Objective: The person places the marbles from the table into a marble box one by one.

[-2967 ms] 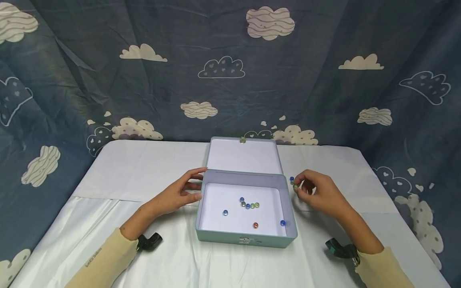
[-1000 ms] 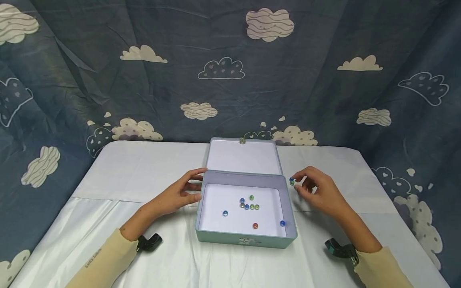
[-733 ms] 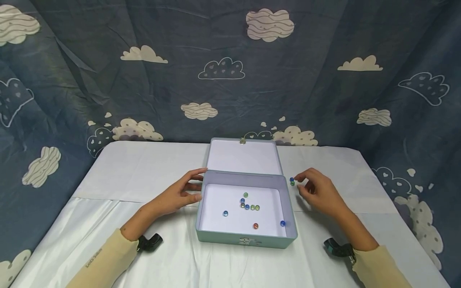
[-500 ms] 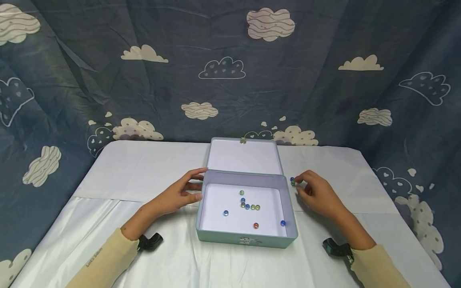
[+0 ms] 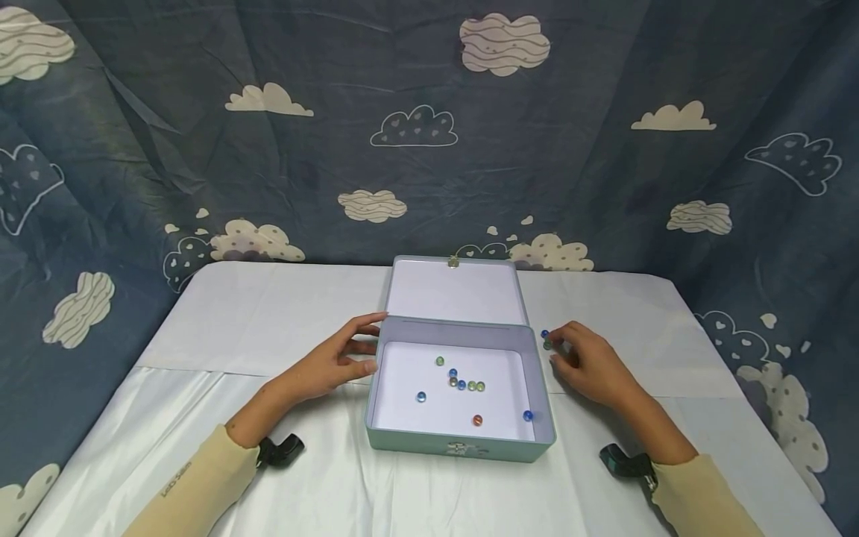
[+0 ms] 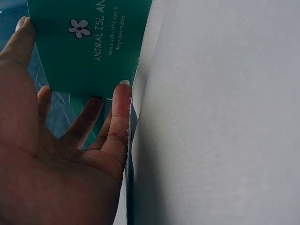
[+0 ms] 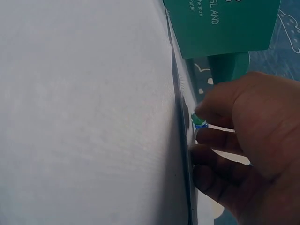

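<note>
A green tin box [image 5: 463, 444] with a pale inside stands on the white cloth, its lid [image 5: 456, 291] folded back. Several glass marbles lie inside, among them a green one [image 5: 439, 361], an orange one [image 5: 477, 421] and a dark blue one [image 5: 528, 415]. My left hand [image 5: 335, 363] rests fingers and thumb against the box's left side, also seen on the green wall [image 6: 93, 51] in the left wrist view. Right of the box, my right hand [image 5: 593, 365] has its index fingertip at a green marble [image 5: 547, 344], the thumb slightly apart. A blue marble [image 5: 544, 333] lies just beyond.
A white cloth [image 5: 282, 291] covers the table. Behind it hangs a dark blue curtain [image 5: 429, 171] with cloud prints. Each wrist wears a black camera, one left [image 5: 280, 450] and one right [image 5: 625, 462].
A green marble has gone from the right hand into the box and rolled left. The right hand has returned to the outside marbles, and the green one has shifted slightly towards it. Left hand unchanged.
</note>
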`<state>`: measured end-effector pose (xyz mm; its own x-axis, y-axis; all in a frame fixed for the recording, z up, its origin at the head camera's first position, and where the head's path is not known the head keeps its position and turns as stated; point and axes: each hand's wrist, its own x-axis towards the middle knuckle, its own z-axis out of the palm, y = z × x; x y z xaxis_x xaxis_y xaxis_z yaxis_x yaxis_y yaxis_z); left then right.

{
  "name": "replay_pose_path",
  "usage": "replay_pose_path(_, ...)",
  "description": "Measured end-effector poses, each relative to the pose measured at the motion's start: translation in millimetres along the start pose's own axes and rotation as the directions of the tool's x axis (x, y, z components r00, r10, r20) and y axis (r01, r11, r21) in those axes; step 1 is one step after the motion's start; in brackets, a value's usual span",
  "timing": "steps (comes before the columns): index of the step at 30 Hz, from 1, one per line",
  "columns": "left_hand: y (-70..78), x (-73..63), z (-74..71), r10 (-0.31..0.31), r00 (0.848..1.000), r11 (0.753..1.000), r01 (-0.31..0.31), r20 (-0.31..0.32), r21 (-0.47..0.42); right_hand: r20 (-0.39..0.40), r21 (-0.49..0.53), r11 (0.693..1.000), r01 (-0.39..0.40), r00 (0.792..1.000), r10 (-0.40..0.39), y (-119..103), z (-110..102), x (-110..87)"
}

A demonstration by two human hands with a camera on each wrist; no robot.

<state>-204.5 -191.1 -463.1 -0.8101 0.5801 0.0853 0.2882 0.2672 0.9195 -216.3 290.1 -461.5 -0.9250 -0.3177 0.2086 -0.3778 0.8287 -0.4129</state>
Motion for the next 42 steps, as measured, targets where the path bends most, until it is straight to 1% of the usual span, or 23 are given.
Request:
replay_pose_path(7, -0.9, -0.7, 0.7, 0.002, 1.000, 1.000, -0.002, 0.000, -0.008, 0.031, 0.020, 1.000, -0.009, 0.999, 0.008, -0.8, 0.3, 0.1)
replay_pose_path(14, -0.3, -0.8, 0.9, -0.006, 1.000, 1.000, 0.006, -0.004, -0.002, 0.025, 0.028, 1.000, -0.001, 1.000, 0.000, -3.7, -4.5, -1.2)
replay_pose_path(20, 0.7, -1.4, 0.8, -0.004, 1.000, 1.000, 0.004, -0.002, -0.007, 0.020, 0.075, 0.997, 0.010, 1.000, -0.011, -8.9, -12.6, -2.7)
replay_pose_path(23, 1.1, -2.0, 0.8, -0.006, 1.000, 1.000, 0.006, -0.002, -0.008, -0.001, 0.087, 0.996, 0.036, 0.999, -0.036, -13.2, -15.8, -3.1)
replay_pose_path(29, -0.3, -1.9, 0.8, -0.004, 1.000, 1.000, 0.004, -0.005, -0.004, -0.066, 0.101, 0.987, 0.123, 0.991, -0.116, -26.0, -24.6, -4.4)
replay_pose_path(33, -0.4, -1.9, 0.8, -0.003, 1.000, 1.000, 0.003, -0.003, -0.002, -0.089, 0.083, 0.984, 0.160, 0.984, -0.153, -36.6, -30.1, -6.2)
replay_pose_path(38, 1.5, -1.2, 0.6, -0.003, 1.000, 1.000, 0.003, -0.001, -0.002, -0.098, 0.075, 0.978, 0.196, 0.977, -0.188, -49.8, -35.4, -9.0)
replay_pose_path(42, 2.4, -0.6, 0.5, -0.004, 1.000, 1.000, 0.004, 0.000, -0.001, -0.088, 0.100, 0.973, 0.210, 0.976, -0.201, -56.7, -37.3, -10.9)
